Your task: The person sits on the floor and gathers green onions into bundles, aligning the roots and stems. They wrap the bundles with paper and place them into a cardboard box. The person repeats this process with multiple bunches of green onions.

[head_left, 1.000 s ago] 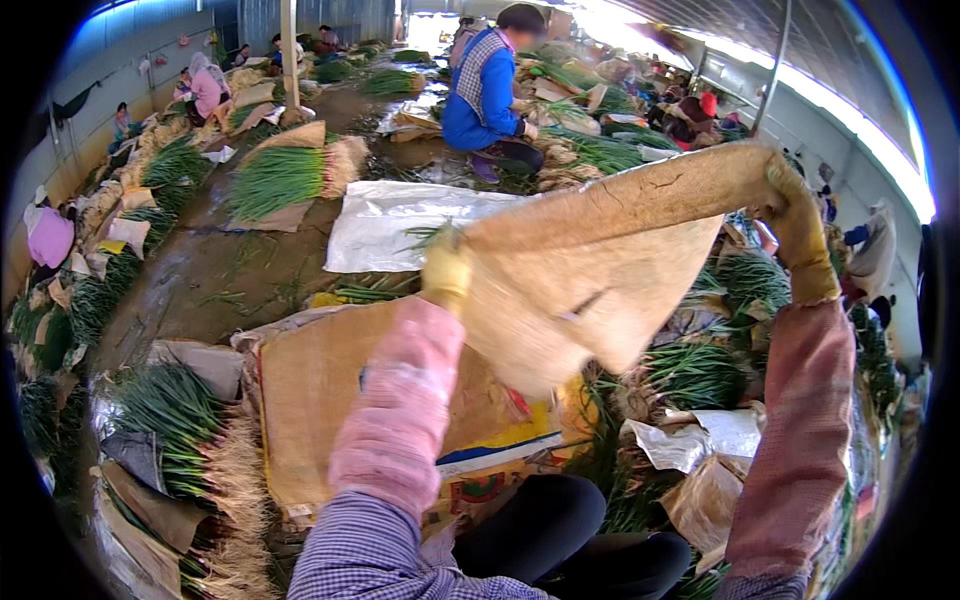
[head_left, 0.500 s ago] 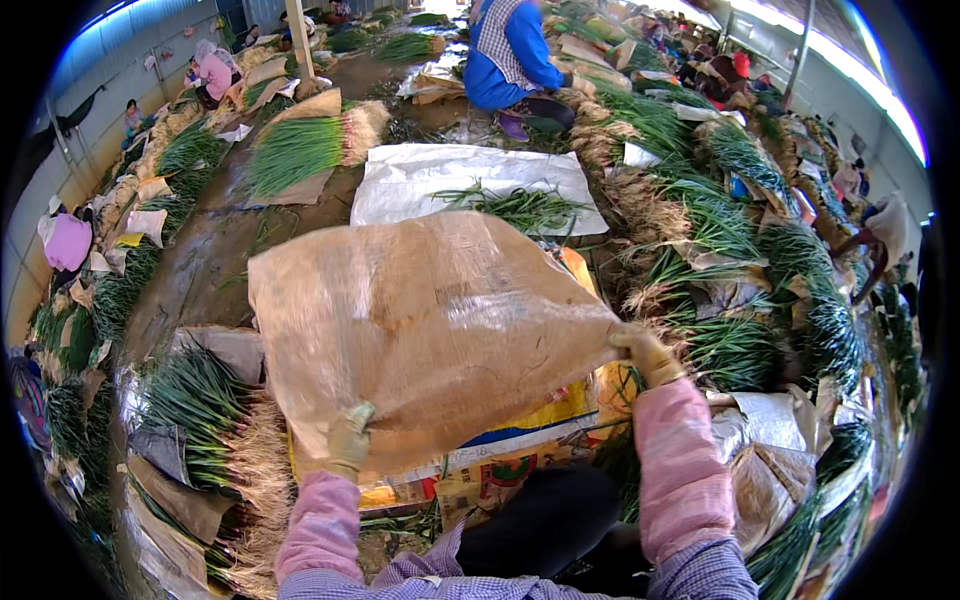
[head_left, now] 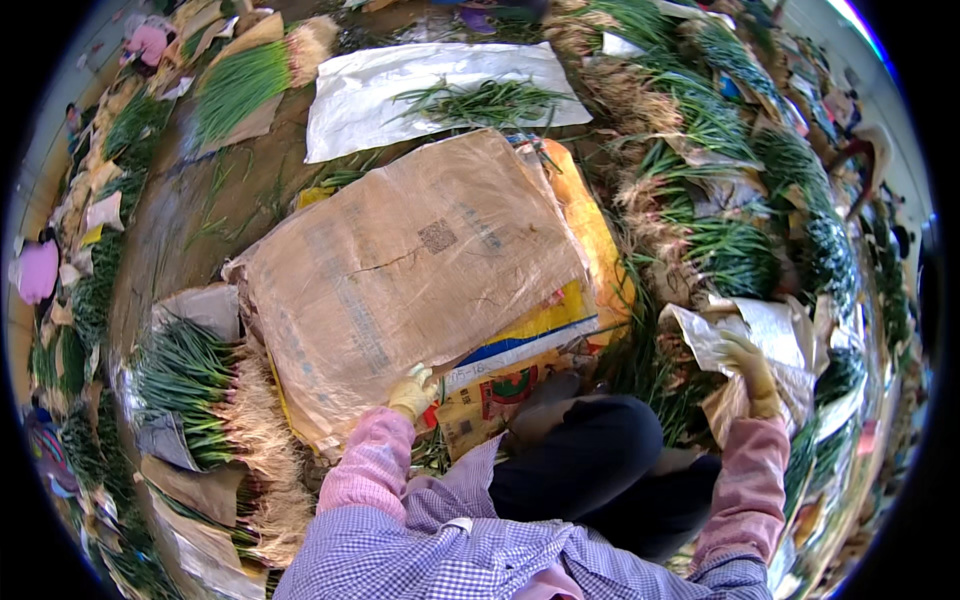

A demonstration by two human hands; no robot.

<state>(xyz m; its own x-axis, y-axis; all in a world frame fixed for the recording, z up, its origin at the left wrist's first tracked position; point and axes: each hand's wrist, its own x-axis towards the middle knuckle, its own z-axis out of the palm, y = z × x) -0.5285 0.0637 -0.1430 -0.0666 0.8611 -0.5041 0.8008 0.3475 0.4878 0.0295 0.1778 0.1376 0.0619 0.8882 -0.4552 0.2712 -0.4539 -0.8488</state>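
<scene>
Left hand (head_left: 410, 393) forward, right hand (head_left: 749, 370) out wide

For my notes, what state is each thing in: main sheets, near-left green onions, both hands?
Tan sheet: nearly flat, a dark crease or tear across it.
White sheet: spread out, loose green leaves on top.
Silvery sheet: bent and creased.
Near-left green onions: lying down, roots toward the tan sheet.
Left hand: gloved, at the tan sheet's near edge; grip unclear.
Right hand: gloved, over the silvery sheet; contact unclear.
</scene>
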